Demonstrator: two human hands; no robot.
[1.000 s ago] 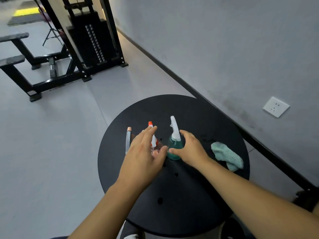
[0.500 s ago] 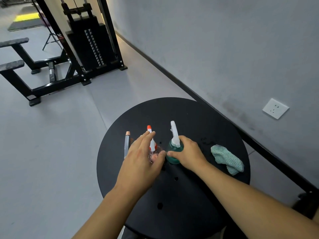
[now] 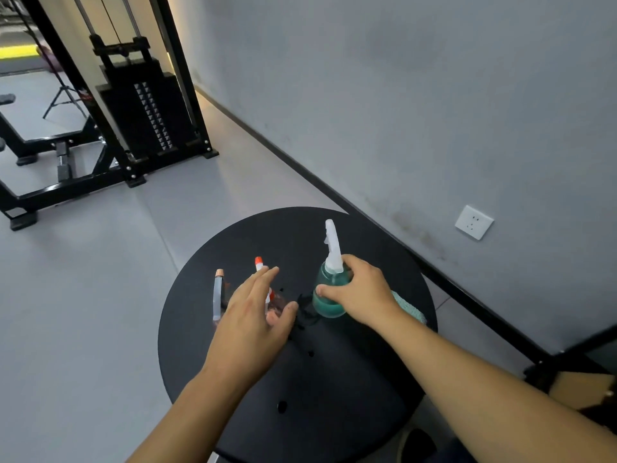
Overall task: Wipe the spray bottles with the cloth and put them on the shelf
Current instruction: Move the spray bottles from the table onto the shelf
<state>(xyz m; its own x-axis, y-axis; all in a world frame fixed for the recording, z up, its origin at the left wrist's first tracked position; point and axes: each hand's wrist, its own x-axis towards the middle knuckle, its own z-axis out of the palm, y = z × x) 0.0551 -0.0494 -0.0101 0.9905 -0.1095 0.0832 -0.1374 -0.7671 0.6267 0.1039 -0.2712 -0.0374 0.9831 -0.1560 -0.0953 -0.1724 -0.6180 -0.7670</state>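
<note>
- Teal-tinted plastic makes up the green spray bottle (image 3: 329, 295), which stands upright near the middle of the round black table (image 3: 334, 396), its white trigger head (image 3: 332, 243) rising above the body and pointing away from the person.
- Gripping that bottle is the right hand (image 3: 362, 292): the thumb lies across the near side of the body and the fingers curl round the far side by the neck.
- Just left of the green bottle, the left hand (image 3: 255, 315) hovers flat with fingers straight and slightly spread, holding nothing.
- Under and beyond those fingers stands a smaller spray bottle with an orange-red tip (image 3: 258, 262); most of its body is hidden by the hand, so I cannot tell whether the fingers touch it.
- Further left of the green bottle stands a slim clear bottle with a copper-coloured cap (image 3: 217, 295), apart from the hand.
- Right of the green bottle, a pale green cloth (image 3: 409, 307) lies on the table, mostly hidden behind the right wrist.
- Beyond the table on that side runs a grey wall with a white socket (image 3: 474, 222) and a black skirting strip.
- Far from the green bottle, at upper left, a black weight machine (image 3: 143, 108) stands on the grey floor.
</note>
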